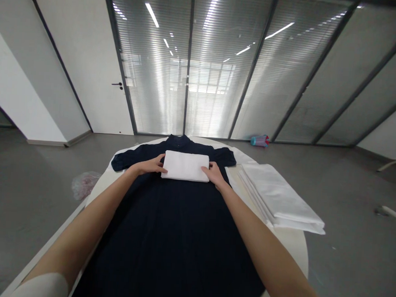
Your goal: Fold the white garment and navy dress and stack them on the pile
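Note:
A dark navy garment (pixel 181 235) with a collar and short sleeves lies spread out, its collar at the far end. Over its upper chest is a white rectangular bundle of folded paper or cloth (pixel 186 165); which of the two I cannot tell. My left hand (pixel 151 165) grips the bundle's left edge, thumb on top and fingers at the side. At the right edge, my right hand (pixel 213 172) holds it the same way. The undersides of both hands' fingers are hidden.
The garment rests on a rounded pale table (pixel 295 249). To the right, a large folded white sheet (pixel 281 193) overhangs the table edge. A plastic bag (pixel 85 184) is on the floor at left, and a blue and red basket (pixel 259 140) lies near the glass wall.

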### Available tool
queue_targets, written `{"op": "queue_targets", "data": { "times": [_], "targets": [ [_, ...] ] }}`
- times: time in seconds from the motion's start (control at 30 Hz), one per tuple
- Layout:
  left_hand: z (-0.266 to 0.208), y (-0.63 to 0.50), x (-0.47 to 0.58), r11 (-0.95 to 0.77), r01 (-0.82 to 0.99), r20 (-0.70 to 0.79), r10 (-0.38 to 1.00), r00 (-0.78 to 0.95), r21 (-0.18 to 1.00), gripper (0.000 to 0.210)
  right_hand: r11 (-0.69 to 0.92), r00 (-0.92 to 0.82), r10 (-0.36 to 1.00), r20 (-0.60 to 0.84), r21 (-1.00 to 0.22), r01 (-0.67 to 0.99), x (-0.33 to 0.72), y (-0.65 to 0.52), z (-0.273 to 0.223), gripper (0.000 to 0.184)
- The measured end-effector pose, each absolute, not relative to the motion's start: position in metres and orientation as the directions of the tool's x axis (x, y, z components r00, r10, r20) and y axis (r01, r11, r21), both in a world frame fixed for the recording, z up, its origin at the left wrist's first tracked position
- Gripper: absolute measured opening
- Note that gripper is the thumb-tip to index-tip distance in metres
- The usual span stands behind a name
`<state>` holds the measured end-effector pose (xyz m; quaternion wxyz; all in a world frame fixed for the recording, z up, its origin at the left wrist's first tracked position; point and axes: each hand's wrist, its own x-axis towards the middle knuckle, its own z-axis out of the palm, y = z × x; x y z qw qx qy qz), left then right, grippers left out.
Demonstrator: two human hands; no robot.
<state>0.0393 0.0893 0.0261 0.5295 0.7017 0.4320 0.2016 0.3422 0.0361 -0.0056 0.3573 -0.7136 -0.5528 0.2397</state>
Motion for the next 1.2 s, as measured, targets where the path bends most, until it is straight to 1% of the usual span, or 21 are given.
{"op": "queue_targets", "data": {
  "times": [0.07, 0.1, 0.17, 0.2, 0.23, 0.27, 0.3, 0.33, 0.37, 0.43, 0.5, 0.57, 0.67, 0.77, 0.87, 0.93, 1.0, 1.03, 1.1, 1.17, 1.2],
  "targets": [
    [0.037, 0.089, 0.039, -0.013, 0.291, -0.163, 0.804, 0.571, 0.957, 0.109, -0.068, 0.249, 0.965, 0.078, -0.847, 0.527, 0.341, 0.026, 0.007, 0.058],
    [0.043, 0.090, 0.043, 0.008, 0.240, -0.146, 0.814, 0.562, 0.971, 0.109, -0.013, 0.238, 0.966, 0.105, -0.893, 0.451, 0.342, 0.018, 0.017, 0.067],
    [0.054, 0.095, 0.061, 0.034, 0.116, -0.088, 0.862, 0.499, 0.993, 0.101, 0.133, 0.225, 0.955, 0.194, -0.957, 0.259, 0.348, -0.005, 0.041, 0.083],
    [0.059, 0.097, 0.075, 0.036, 0.044, -0.052, 0.887, 0.459, 0.998, 0.093, 0.202, 0.224, 0.944, 0.240, -0.962, 0.182, 0.354, -0.018, 0.054, 0.086],
    [0.065, 0.099, 0.093, 0.030, -0.030, -0.015, 0.905, 0.425, 0.999, 0.082, 0.239, 0.231, 0.935, 0.270, -0.959, 0.155, 0.362, -0.033, 0.068, 0.084],
    [0.071, 0.100, 0.115, 0.016, -0.103, 0.027, 0.915, 0.402, 0.995, 0.070, 0.254, 0.244, 0.925, 0.292, -0.951, 0.174, 0.373, -0.049, 0.080, 0.073],
    [0.077, 0.101, 0.140, 0.004, -0.164, 0.064, 0.910, 0.409, 0.986, 0.056, 0.257, 0.264, 0.914, 0.308, -0.943, 0.211, 0.385, -0.064, 0.091, 0.059],
    [0.083, 0.100, 0.167, -0.013, -0.221, 0.109, 0.897, 0.427, 0.975, 0.045, 0.258, 0.304, 0.895, 0.327, -0.934, 0.246, 0.400, -0.079, 0.099, 0.049],
    [0.088, 0.099, 0.195, -0.030, -0.269, 0.151, 0.883, 0.443, 0.963, 0.035, 0.258, 0.358, 0.866, 0.349, -0.926, 0.276, 0.414, -0.092, 0.105, 0.044],
    [0.098, 0.095, 0.253, -0.029, -0.314, 0.182, 0.863, 0.471, 0.949, 0.022, 0.242, 0.476, 0.791, 0.385, -0.911, 0.335, 0.445, -0.115, 0.109, 0.044],
    [0.103, 0.089, 0.307, -0.037, -0.317, 0.191, 0.862, 0.469, 0.948, 0.018, 0.193, 0.570, 0.713, 0.409, -0.895, 0.402, 0.471, -0.134, 0.102, 0.048],
    [0.100, 0.082, 0.349, -0.036, -0.279, 0.167, 0.873, 0.459, 0.960, 0.016, 0.113, 0.623, 0.664, 0.414, -0.879, 0.464, 0.492, -0.148, 0.087, 0.052],
    [0.076, 0.071, 0.388, -0.018, -0.195, 0.107, 0.885, 0.454, 0.981, 0.011, -0.072, 0.631, 0.673, 0.386, -0.815, 0.575, 0.507, -0.165, 0.057, 0.051],
    [0.043, 0.063, 0.402, -0.009, -0.108, 0.056, 0.892, 0.448, 0.994, 0.011, -0.291, 0.595, 0.740, 0.312, -0.650, 0.702, 0.504, -0.178, 0.039, 0.042],
    [0.024, 0.062, 0.403, -0.015, -0.058, 0.039, 0.901, 0.432, 0.998, 0.010, -0.444, 0.602, 0.750, 0.273, -0.468, 0.764, 0.491, -0.183, 0.049, 0.037],
    [0.024, 0.064, 0.404, -0.020, -0.038, 0.034, 0.902, 0.429, 0.999, 0.009, -0.468, 0.584, 0.737, 0.340, -0.367, 0.804, 0.485, -0.179, 0.067, 0.038],
    [0.029, 0.067, 0.405, -0.017, -0.018, 0.023, 0.901, 0.433, 1.000, 0.011, -0.440, 0.518, 0.746, 0.419, -0.274, 0.855, 0.484, -0.168, 0.083, 0.043],
    [0.032, 0.068, 0.405, -0.011, -0.005, 0.012, 0.901, 0.434, 1.000, 0.013, -0.424, 0.485, 0.764, 0.425, -0.235, 0.875, 0.485, -0.161, 0.089, 0.047],
    [0.036, 0.068, 0.404, 0.006, 0.023, -0.016, 0.900, 0.436, 1.000, 0.014, -0.414, 0.459, 0.822, 0.337, -0.201, 0.888, 0.492, -0.148, 0.092, 0.058],
    [0.036, 0.067, 0.401, 0.020, 0.044, -0.038, 0.894, 0.447, 0.999, 0.013, -0.434, 0.480, 0.850, 0.218, -0.228, 0.872, 0.503, -0.138, 0.085, 0.063],
    [0.035, 0.065, 0.399, 0.023, 0.048, -0.042, 0.889, 0.456, 0.999, 0.013, -0.452, 0.501, 0.845, 0.186, -0.253, 0.856, 0.510, -0.135, 0.079, 0.062]
  ]
}}
